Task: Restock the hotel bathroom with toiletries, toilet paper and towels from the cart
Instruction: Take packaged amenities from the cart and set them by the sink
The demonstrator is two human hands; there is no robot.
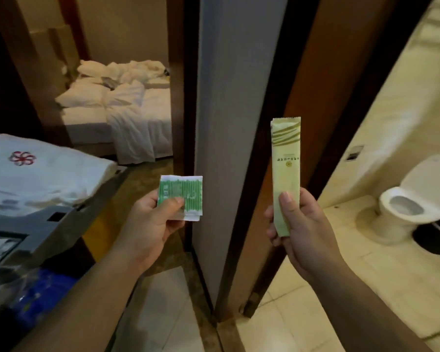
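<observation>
Two bare hands are raised side by side before a doorway. Left hand [150,222] pinches a small square green-and-white striped paper sachet [182,193] between thumb and fingers. Right hand [302,224] grips the lower end of a long pale green plastic packet [286,161], held upright. Between them stands the grey door edge [229,123]. Left, a grey cart [61,224] carries a folded white towel with a red flower emblem [51,176]; right, a white toilet [417,191] stands on cream tiles.

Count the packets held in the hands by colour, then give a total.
green-and-white striped sachet: 1, in the left hand (another may hide behind it)
pale yellow-green long packet: 1, in the right hand
Total: 2
</observation>
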